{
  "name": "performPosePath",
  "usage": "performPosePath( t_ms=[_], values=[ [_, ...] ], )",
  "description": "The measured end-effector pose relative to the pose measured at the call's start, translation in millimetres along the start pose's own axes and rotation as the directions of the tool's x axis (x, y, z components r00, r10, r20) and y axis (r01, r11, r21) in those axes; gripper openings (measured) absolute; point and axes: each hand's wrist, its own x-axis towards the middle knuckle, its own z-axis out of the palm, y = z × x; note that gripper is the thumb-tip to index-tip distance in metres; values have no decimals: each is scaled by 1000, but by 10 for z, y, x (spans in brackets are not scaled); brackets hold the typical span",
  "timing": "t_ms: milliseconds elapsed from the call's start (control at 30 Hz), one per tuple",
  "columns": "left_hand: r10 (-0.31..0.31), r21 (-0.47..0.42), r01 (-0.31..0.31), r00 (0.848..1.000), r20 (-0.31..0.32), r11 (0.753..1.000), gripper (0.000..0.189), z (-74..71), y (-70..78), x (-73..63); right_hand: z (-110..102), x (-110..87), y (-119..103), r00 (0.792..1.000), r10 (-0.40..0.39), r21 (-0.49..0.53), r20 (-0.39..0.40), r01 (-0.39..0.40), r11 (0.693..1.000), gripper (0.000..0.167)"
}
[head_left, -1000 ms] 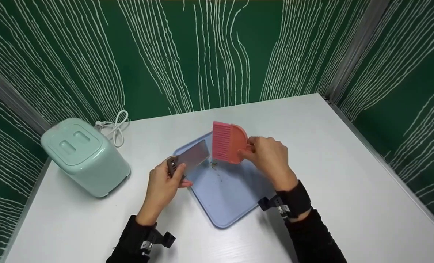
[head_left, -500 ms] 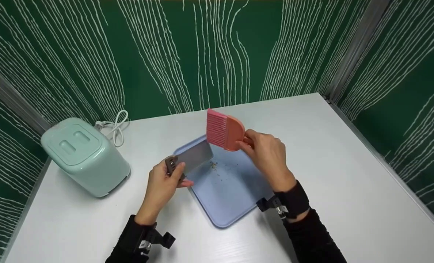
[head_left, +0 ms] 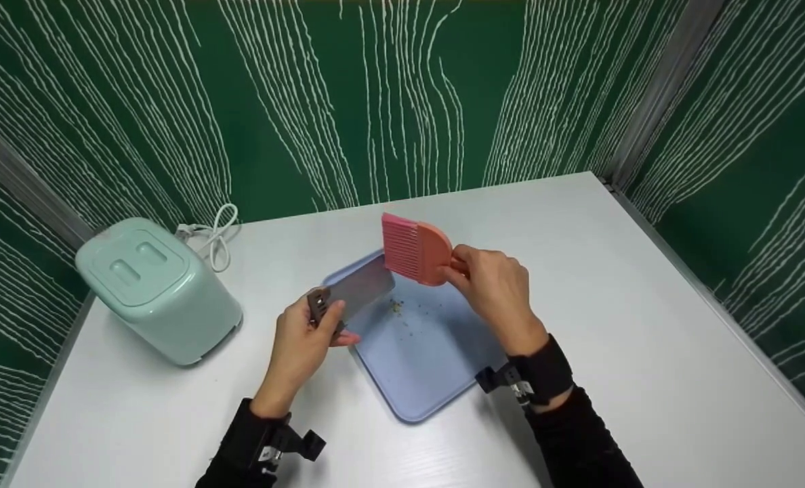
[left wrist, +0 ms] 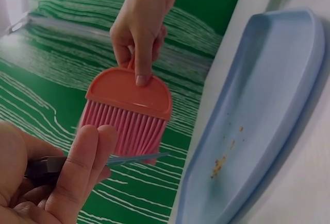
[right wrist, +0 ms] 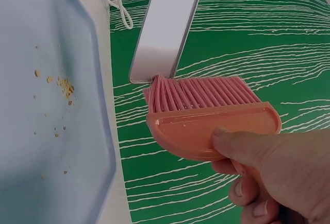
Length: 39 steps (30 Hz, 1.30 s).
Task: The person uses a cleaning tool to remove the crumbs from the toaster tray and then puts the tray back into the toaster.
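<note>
My left hand (head_left: 304, 346) grips the dark slotted end of a thin metal crumb tray (head_left: 362, 290), thumb on top, tilted above the blue tray (head_left: 413, 386). My right hand (head_left: 494, 285) pinches an orange hand brush (head_left: 434, 254) by the base of its handle. The brush's pink bristles (right wrist: 201, 92) touch the free end of the crumb tray in the right wrist view. Below them, yellowish crumbs (head_left: 396, 307) lie in a small pile, with a few scattered on the blue tray. In the left wrist view the crumb tray appears edge-on, partly behind my fingers (left wrist: 77, 170).
A mint-green toaster (head_left: 158, 291) stands on the white table (head_left: 646, 339) to the left. Its white cord (head_left: 218, 237) lies coiled behind it. A green wall (head_left: 274, 102) with white lines rises at the table's back edge.
My right hand has lifted the brush up and left, then lowered it slightly at the crumb tray's far end. More crumbs show on the blue tray. My left hand has hardly moved.
</note>
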Motion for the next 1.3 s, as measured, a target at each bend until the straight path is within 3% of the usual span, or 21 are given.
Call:
performPosePath(
  t_ms=[267, 867, 1300],
  values=[
    [71, 6, -71, 997, -4, 997, 27, 5, 4, 2, 3, -2, 7, 1000, 2, -11, 21, -2, 1000, 17],
    [225, 136, -222, 974, -6, 965, 23, 51, -55, -33, -8, 17, 72, 994, 25, 18, 111, -27, 999, 18],
    [279, 141, -276, 960, -7, 951, 27, 95, -101, -39, -56, 42, 85, 963, 85, 46, 255, -100, 994, 19]
  ],
)
